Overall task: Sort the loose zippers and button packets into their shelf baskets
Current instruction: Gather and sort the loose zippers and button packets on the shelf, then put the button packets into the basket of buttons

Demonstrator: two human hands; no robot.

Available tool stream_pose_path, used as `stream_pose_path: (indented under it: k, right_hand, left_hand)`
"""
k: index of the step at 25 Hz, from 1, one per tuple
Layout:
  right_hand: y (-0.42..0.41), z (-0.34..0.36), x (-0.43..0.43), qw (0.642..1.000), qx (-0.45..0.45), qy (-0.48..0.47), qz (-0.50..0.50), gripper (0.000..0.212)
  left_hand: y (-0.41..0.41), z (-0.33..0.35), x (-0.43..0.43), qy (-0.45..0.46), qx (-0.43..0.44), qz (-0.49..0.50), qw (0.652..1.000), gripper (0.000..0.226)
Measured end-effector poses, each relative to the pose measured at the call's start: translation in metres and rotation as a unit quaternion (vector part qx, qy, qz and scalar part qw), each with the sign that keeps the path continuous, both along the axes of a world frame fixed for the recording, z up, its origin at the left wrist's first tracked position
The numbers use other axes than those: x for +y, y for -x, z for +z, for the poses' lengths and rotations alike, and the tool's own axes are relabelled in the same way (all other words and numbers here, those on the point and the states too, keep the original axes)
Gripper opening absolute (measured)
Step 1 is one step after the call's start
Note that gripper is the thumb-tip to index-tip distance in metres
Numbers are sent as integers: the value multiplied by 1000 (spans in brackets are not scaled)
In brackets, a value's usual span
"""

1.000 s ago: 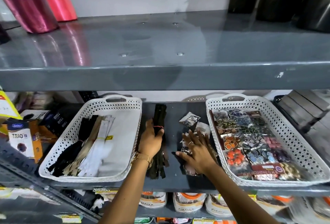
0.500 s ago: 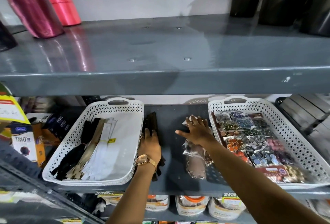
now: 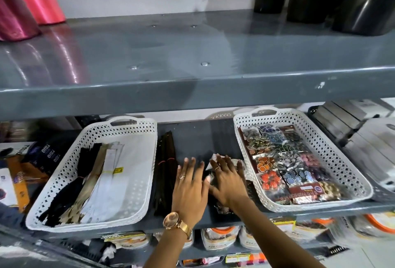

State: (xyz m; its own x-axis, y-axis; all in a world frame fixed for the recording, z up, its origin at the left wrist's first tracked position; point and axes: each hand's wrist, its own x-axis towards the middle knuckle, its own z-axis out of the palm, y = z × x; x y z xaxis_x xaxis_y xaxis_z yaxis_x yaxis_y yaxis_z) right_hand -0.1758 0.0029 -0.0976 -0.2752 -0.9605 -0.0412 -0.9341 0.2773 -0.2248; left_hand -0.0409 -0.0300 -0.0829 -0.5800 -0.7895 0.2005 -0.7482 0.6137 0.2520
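Observation:
A bundle of black zippers lies loose on the grey shelf between two white baskets. The left basket holds black, beige and white zippers. The right basket is packed with colourful button packets. Loose clear button packets lie on the shelf beside the right basket. My right hand lies flat on them with fingers spread. My left hand, with a watch on the wrist, rests open on the shelf just right of the zipper bundle, close beside the right hand.
The upper shelf's front edge overhangs the baskets; pink rolls and black rolls stand on it. Boxes crowd the left, dark and grey boxes the right. Packaged goods fill the shelf below.
My left hand has let go of the black zipper bundle and moved right, beside my right hand. My right hand has drawn back toward the shelf front over the loose packets.

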Motion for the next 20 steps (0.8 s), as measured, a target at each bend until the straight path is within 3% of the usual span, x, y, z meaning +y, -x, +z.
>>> stream_pose_path:
  k: [4,6,8,10,14,17,20]
  right_hand:
    - [-2,3,5,999,-5,46,-23,78]
    - [1,-1,2,999,-21,27,-16,64]
    - [7,5,0,995,-91,31,-3,58]
    - [15,31,11,976,-195,99,-8,56]
    - [30,84,55,914,-349,204,-41,53]
    - [32,84,77,892,-376,229,-101,39]
    - [14,76,94,907,-347,207,-114,17]
  left_hand:
    - [9,-13,9,-59,40,-18,997,85]
    - [12,-9,7,-82,76,-27,993,77]
    - [12,2,8,-130,133,-49,981,70]
    - [6,16,13,-188,156,-78,967,87]
    - [4,-1,12,-96,-11,-159,983,127]
    - [12,-17,11,-83,-77,-187,976,114]
    - [10,-20,14,-110,-61,-202,971,101]
